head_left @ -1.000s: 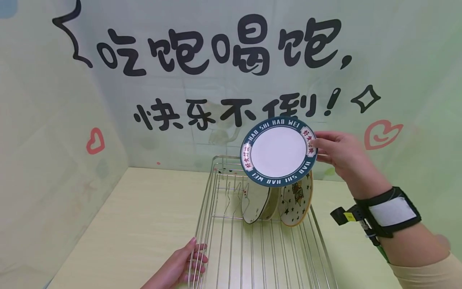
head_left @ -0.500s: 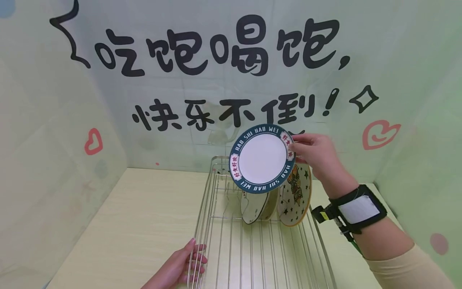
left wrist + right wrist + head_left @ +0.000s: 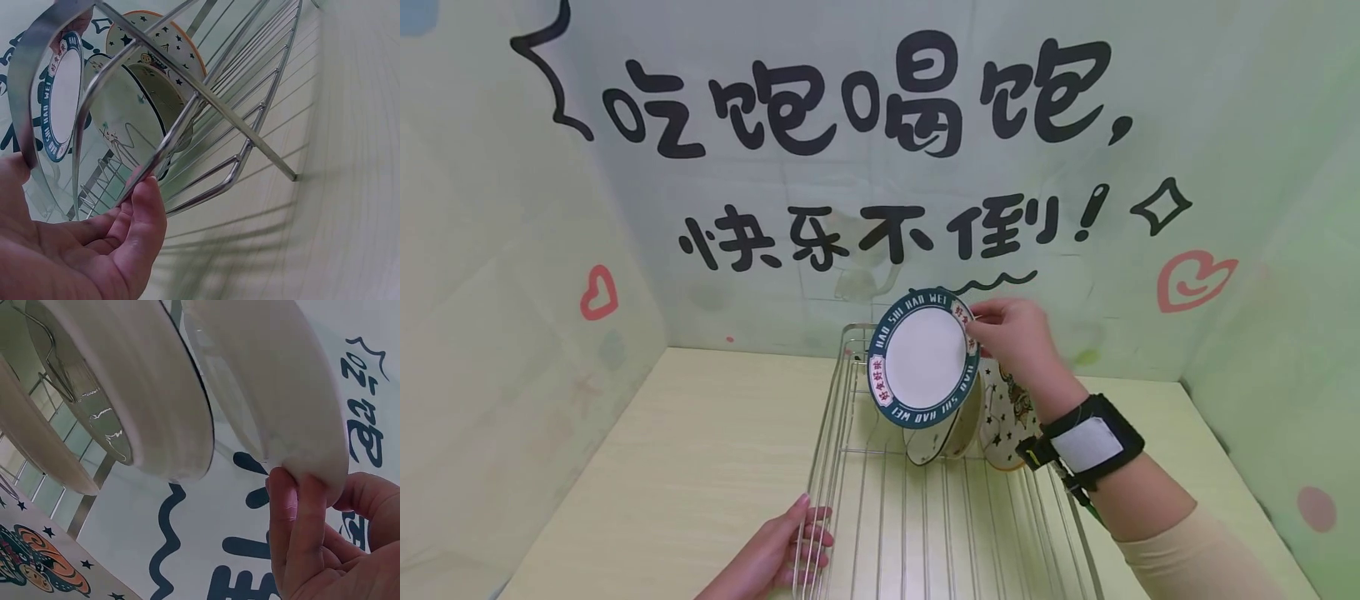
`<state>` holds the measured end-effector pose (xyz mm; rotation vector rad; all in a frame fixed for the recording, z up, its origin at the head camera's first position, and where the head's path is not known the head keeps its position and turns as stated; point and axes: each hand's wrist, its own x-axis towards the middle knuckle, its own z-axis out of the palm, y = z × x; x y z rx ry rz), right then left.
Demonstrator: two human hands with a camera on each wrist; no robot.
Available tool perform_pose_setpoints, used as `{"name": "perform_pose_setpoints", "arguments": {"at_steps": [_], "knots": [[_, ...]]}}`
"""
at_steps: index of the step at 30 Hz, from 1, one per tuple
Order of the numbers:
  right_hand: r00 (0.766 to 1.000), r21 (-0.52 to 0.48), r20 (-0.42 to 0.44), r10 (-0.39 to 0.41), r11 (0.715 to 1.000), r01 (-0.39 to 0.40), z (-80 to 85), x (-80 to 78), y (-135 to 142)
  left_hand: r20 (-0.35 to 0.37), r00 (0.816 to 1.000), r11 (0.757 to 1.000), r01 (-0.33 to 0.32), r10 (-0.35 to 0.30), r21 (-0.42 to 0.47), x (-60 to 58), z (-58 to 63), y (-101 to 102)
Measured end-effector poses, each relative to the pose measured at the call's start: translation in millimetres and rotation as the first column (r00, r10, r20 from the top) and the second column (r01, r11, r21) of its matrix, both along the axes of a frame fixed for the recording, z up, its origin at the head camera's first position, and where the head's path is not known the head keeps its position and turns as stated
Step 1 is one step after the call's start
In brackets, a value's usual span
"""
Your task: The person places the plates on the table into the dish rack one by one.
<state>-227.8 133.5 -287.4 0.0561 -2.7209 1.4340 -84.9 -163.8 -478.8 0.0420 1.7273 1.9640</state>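
Observation:
My right hand [image 3: 1018,337] pinches the right edge of a round plate [image 3: 925,358] with a white centre and a blue lettered rim. The plate is raised and tilted over the far left part of a wire dish rack [image 3: 872,451]. From the right wrist view, its pale underside [image 3: 287,381] shows with thumb and fingers on its edge. My left hand [image 3: 775,546] grips the rack's near left side, fingers curled round a wire in the left wrist view. A dark-rimmed white dish [image 3: 922,446], a beige bowl [image 3: 964,425] and a star-patterned plate [image 3: 1000,429] stand on edge in the rack.
The rack stands on a pale wooden table [image 3: 700,467]. Behind it hangs a light green backdrop [image 3: 790,183] with large black lettering, and side walls close in at left and right. Bent wire dividers [image 3: 128,140] rise inside the rack.
My right hand has carried the blue-rimmed plate left and down, from above the star-patterned plate to in front of the dark-rimmed dish. The left hand keeps its hold on the rack.

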Motion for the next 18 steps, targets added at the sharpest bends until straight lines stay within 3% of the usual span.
{"name": "perform_pose_setpoints", "arguments": {"at_steps": [8,18], "knots": [[0.999,0.169,-0.039,0.016,0.986,-0.009,-4.3,-2.4,-12.4,-0.008,1.0,1.0,-0.002,0.002,-0.012,0.2,-0.2,-0.7],[1.0,0.247,0.021,0.018,0.969,-0.023,-3.3,-9.3,-18.7,-0.001,1.0,1.0,-0.004,0.004,-0.008,0.6,-0.7,0.8]]}}
